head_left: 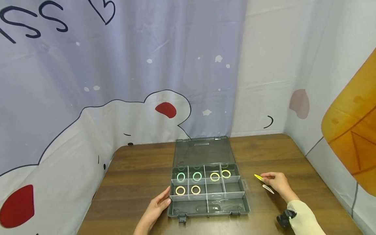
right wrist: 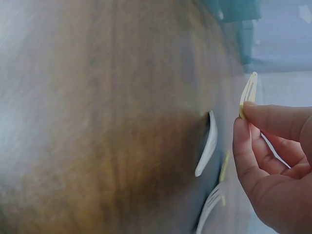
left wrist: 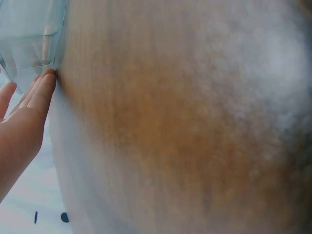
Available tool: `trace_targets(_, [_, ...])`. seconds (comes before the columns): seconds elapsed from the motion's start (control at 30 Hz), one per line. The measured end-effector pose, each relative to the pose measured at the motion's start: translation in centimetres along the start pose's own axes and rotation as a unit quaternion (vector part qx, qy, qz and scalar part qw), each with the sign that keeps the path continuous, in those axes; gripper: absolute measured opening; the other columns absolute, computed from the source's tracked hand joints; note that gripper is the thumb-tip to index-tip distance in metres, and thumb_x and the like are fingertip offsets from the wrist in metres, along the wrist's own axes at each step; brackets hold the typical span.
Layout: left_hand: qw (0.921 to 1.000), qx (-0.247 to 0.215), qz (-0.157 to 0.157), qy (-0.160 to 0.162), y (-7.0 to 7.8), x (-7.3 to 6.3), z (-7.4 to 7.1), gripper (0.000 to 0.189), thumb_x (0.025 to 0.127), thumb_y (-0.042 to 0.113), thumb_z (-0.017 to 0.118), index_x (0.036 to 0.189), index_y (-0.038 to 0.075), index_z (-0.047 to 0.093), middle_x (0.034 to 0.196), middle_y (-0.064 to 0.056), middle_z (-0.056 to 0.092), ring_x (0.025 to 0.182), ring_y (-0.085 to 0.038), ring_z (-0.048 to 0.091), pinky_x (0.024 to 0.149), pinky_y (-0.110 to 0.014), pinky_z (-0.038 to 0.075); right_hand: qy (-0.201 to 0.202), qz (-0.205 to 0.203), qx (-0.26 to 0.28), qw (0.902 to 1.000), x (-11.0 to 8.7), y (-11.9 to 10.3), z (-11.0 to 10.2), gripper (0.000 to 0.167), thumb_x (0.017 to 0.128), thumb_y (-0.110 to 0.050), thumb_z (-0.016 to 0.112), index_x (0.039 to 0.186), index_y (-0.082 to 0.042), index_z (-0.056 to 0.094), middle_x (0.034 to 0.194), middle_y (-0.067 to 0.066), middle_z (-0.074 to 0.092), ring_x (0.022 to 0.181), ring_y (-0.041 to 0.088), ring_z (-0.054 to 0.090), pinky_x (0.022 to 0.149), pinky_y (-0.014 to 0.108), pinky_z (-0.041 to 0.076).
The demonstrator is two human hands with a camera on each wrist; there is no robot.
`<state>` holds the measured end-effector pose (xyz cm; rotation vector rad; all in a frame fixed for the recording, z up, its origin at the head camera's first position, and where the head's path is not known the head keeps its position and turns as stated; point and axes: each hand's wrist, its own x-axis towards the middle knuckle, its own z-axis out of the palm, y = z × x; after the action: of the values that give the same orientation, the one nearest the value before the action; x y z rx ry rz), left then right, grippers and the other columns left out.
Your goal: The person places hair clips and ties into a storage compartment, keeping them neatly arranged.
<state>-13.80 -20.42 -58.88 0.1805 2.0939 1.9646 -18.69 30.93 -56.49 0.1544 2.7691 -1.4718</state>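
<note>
My right hand pinches a yellow snap hair clip between thumb and fingertips, above the table to the right of the divided box. A white snap hair clip lies on the table just under that hand. The right wrist view shows a second white clip with a yellow clip beside it. At the left side of the grey transparent box, my left hand touches the wall with extended fingers. Inside the box, green, yellow and cream rings occupy separate compartments of the back and middle rows.
The box's see-through lid lies folded back toward the curtain. Brown wooden table surrounds the box. Along the box's front are latches. A black device is strapped at the right wrist.
</note>
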Motion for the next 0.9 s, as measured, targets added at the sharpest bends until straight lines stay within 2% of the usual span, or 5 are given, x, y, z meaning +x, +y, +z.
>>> trace_targets(0.37, [1.0000, -0.003, -0.007, -0.003, 0.0, 0.1, -0.1, 0.059, 0.096, 0.010, 0.058, 0.148, -0.001, 0.032, 0.148, -0.028, 0.031, 0.138, -0.040, 0.028, 0.094, -0.009, 0.037, 0.020, -0.002, 0.057, 0.9982, 0.0, -2.1, 0.0, 0.026, 0.086, -0.001, 0.069, 0.106, 0.016, 0.065, 0.093, 0.023, 0.070, 0.074, 0.022, 0.069, 0.065, 0.028, 0.057])
trace_targets(0.53, [0.9999, -0.001, -0.011, -0.004, 0.1, 0.0, -0.1, 0.059, 0.096, 0.012, 0.058, 0.148, 0.000, 0.032, 0.149, -0.027, 0.031, 0.138, -0.039, 0.027, 0.094, -0.008, 0.036, 0.023, 0.001, 0.068, 0.9974, -0.6, -4.1, 0.0, 0.030, 0.086, -0.003, 0.070, 0.109, 0.015, 0.064, 0.096, 0.025, 0.070, 0.074, 0.021, 0.070, 0.067, 0.032, 0.058])
trace_targets(0.67, [0.9999, -0.002, -0.013, -0.002, 0.2, -0.1, 0.0, 0.059, 0.096, 0.012, 0.058, 0.148, 0.001, 0.032, 0.149, -0.026, 0.031, 0.138, -0.039, 0.028, 0.094, -0.008, 0.036, 0.019, 0.000, 0.106, 0.9942, -0.8, -5.6, 0.2, 0.032, 0.087, -0.002, 0.069, 0.111, 0.017, 0.062, 0.096, 0.026, 0.070, 0.073, 0.018, 0.070, 0.069, 0.033, 0.058])
trace_targets(0.9, [0.9999, -0.007, -0.011, -0.001, 0.1, 0.0, 0.0, 0.059, 0.096, 0.011, 0.059, 0.148, 0.000, 0.032, 0.148, -0.027, 0.032, 0.138, -0.039, 0.029, 0.094, -0.009, 0.036, 0.005, -0.008, 0.145, 0.9894, -0.9, -8.3, 1.5, 0.031, 0.087, -0.002, 0.069, 0.110, 0.017, 0.062, 0.095, 0.025, 0.070, 0.069, 0.009, 0.069, 0.068, 0.026, 0.057])
